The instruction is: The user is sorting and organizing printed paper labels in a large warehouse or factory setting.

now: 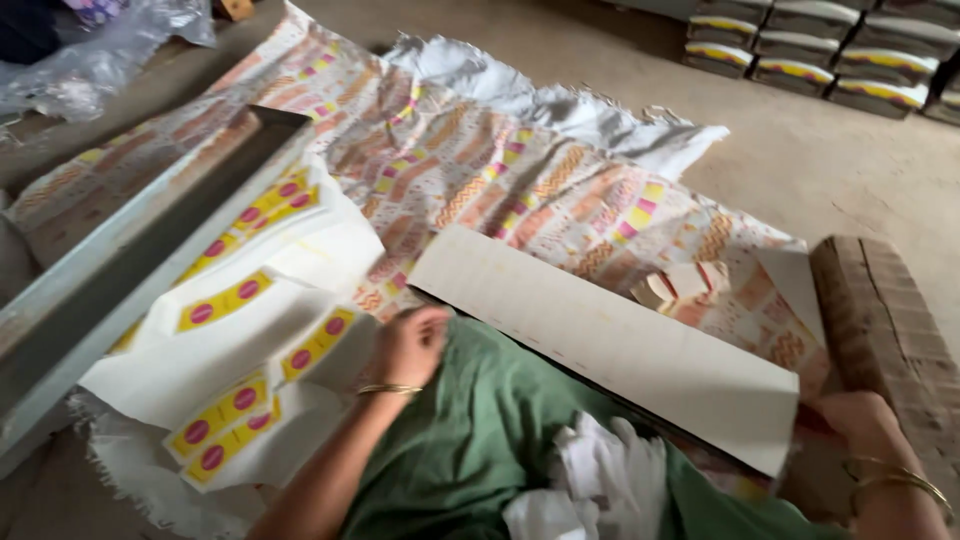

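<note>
Seemingly a floor workplace: the person sits low, legs under green cloth (470,430), with the work spread within arm's reach.
Left hand (410,345): rests at the near-left corner of the long card strip (610,345), fingers curled down onto its edge, pinning that end by the look of it; a thin bangle is on the wrist.
Right hand (860,425): at the strip's far right end, fingers closed on the corner of the card; bangles on this wrist too.
Card strip: plain pale face up, lying slantwise across the lap and the patterned sheet (520,180), held at both ends so it stays flat and taut.
Patterned sheet: orange, yellow and pink print, spread on the floor (800,150) as a work surface.
White sheets (250,340): yellow labels with pink dots, piled loosely just left of the left hand.
Metal bar (130,250): long grey channel lying over the left side, probably weighing the sheets down.
Brown block (880,320): stacked edges beside the right hand; kind unclear.
Small folded pieces (685,285): heaped just beyond the strip.
Boxes (820,50): stacked well apart, top right.
Hard to make out: motion blur softens everything; the right fingertips are behind the card; white cloth (590,480) in the lap is cut off by the frame's lower edge.
</note>
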